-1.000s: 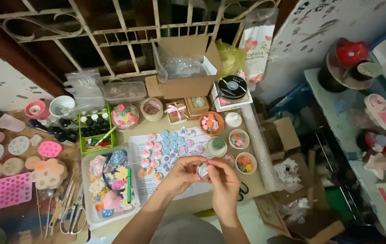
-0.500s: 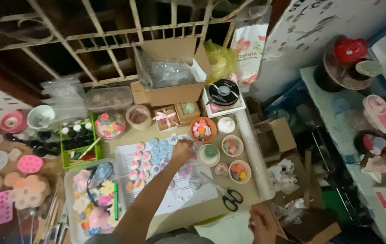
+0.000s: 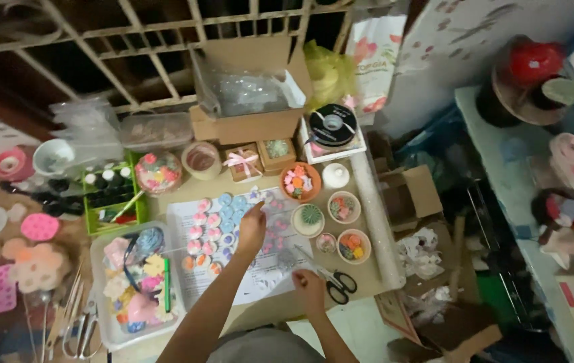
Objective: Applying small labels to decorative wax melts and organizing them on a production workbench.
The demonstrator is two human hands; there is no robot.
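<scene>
left hand [image 3: 252,228]: stretched away from me over the white paper sheet [image 3: 260,279], fingers drawn narrow, tips down among the small round clay pieces [image 3: 214,222]. Can't tell if one is pinched.
right hand [image 3: 308,286]: near edge of the sheet, loosely curled, resting on the paper. Can't tell if it holds anything.
clay pieces: pink and blue, in rows on the far-left part of the sheet, rows running left-near to right-far.
key relation: pieces lie directly under and left of my left hand; right hand is well apart, nearer me. Left is the closer hand.
scissors [image 3: 335,281]: black handles, just right of my right hand, blades pointing left-far.
small bowls [image 3: 344,207]: right of the sheet, beads and bits inside.
green-topped bowl [image 3: 308,218]: just right of my left hand.
</scene>
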